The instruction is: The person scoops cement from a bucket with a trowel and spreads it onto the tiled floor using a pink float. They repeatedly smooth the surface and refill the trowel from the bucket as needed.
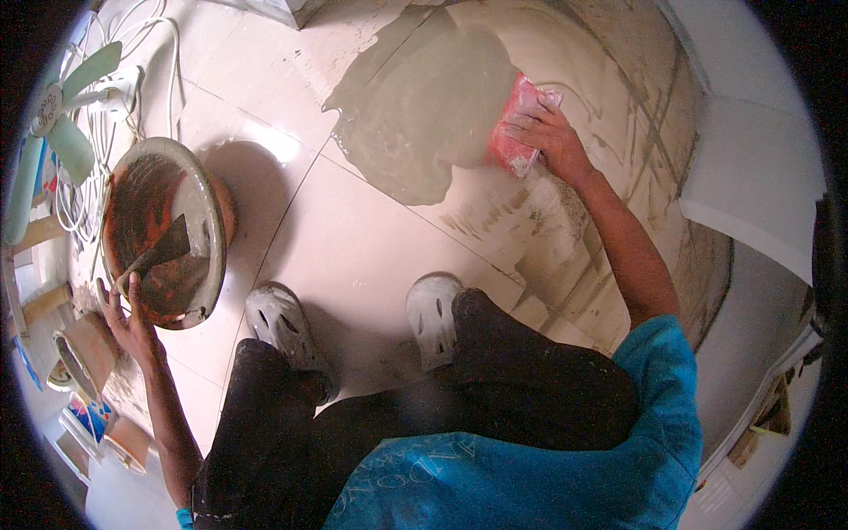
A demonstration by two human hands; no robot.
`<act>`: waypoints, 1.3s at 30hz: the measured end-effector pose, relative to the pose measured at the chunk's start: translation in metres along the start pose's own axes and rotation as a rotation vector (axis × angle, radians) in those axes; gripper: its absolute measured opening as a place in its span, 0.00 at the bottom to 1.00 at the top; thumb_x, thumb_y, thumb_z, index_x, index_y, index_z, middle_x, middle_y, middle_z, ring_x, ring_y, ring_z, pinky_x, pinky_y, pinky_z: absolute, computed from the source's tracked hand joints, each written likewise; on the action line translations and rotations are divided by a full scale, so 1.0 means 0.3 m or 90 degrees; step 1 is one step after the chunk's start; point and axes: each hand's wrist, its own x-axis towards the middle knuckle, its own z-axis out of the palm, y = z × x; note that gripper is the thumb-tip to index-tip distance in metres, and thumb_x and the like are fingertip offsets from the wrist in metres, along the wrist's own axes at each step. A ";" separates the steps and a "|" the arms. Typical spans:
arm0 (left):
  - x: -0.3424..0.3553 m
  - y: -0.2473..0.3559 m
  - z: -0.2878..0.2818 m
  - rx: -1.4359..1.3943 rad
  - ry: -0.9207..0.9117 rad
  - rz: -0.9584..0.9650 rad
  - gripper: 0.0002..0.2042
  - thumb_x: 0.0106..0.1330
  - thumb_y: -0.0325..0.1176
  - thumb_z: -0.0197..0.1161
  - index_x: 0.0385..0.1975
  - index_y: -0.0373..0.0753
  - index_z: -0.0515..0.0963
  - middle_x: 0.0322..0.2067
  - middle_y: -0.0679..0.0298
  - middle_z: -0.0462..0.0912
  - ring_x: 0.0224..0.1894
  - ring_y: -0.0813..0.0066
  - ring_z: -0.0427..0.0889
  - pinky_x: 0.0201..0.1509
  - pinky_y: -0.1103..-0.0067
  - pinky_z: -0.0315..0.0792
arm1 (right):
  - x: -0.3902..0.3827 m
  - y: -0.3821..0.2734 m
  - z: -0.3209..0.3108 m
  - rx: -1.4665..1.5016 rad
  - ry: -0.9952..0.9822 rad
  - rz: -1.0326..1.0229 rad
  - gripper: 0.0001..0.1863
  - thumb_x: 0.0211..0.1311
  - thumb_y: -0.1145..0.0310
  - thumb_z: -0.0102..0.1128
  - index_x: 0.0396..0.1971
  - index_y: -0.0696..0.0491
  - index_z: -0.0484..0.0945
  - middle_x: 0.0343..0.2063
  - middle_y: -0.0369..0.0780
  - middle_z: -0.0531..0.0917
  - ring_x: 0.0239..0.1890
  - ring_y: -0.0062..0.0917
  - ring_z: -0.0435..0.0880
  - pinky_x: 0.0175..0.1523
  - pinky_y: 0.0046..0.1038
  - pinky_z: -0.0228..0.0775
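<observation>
My right hand grips a red rubber float on the tiled floor, at the right edge of a wet puddle of grey-beige slurry. Pale smears spread around the float. On the left, a round dirty bucket with slurry on its rim and inside holds a dark triangular trowel. My left hand is at the bucket's near left rim, fingers curled at the trowel's handle.
My feet in grey clogs stand between bucket and slurry. A green-bladed fan, tangled white cables, and smaller containers lie along the left. A white step-like wall borders the right.
</observation>
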 end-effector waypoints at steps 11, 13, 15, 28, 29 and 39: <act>-0.006 0.036 0.008 -0.022 0.029 -0.066 0.20 0.63 0.41 0.66 0.52 0.38 0.79 0.69 0.54 0.56 0.71 0.62 0.54 0.72 0.66 0.49 | 0.135 -0.015 -0.092 -0.042 0.015 -0.135 0.27 0.43 0.79 0.62 0.48 0.45 0.82 0.46 0.36 0.84 0.56 0.31 0.77 0.69 0.43 0.58; -0.005 0.028 0.006 -0.016 0.027 -0.054 0.20 0.63 0.41 0.66 0.52 0.37 0.79 0.69 0.54 0.57 0.71 0.62 0.54 0.73 0.67 0.49 | 0.140 -0.011 -0.090 -0.071 0.005 -0.135 0.27 0.43 0.79 0.62 0.49 0.45 0.82 0.46 0.36 0.84 0.56 0.31 0.77 0.69 0.42 0.58; -0.004 0.015 0.004 -0.016 0.023 -0.048 0.20 0.63 0.41 0.66 0.52 0.37 0.79 0.69 0.54 0.57 0.71 0.62 0.54 0.73 0.67 0.48 | 0.145 -0.008 -0.091 -0.081 0.000 -0.137 0.27 0.43 0.79 0.62 0.49 0.45 0.82 0.47 0.36 0.83 0.56 0.31 0.76 0.69 0.42 0.58; -0.008 0.005 -0.011 0.000 0.023 -0.015 0.19 0.64 0.37 0.65 0.52 0.34 0.78 0.68 0.51 0.58 0.70 0.61 0.56 0.72 0.67 0.50 | 0.271 0.039 -0.141 -0.142 -0.043 -0.148 0.28 0.46 0.79 0.57 0.51 0.46 0.80 0.49 0.34 0.82 0.58 0.32 0.74 0.70 0.39 0.56; -0.009 0.002 -0.011 -0.003 0.027 -0.020 0.19 0.64 0.37 0.65 0.52 0.34 0.78 0.68 0.51 0.58 0.70 0.60 0.56 0.72 0.67 0.50 | 0.288 0.056 -0.147 -0.149 -0.053 -0.148 0.27 0.47 0.79 0.56 0.51 0.46 0.80 0.49 0.34 0.82 0.58 0.32 0.74 0.70 0.39 0.57; -0.012 -0.040 -0.037 0.103 -0.027 0.082 0.15 0.64 0.35 0.65 0.47 0.34 0.81 0.67 0.47 0.61 0.70 0.58 0.58 0.72 0.64 0.50 | 0.522 0.206 -0.298 0.414 0.101 0.335 0.14 0.52 0.74 0.58 0.38 0.46 0.86 0.37 0.40 0.85 0.41 0.34 0.82 0.50 0.35 0.70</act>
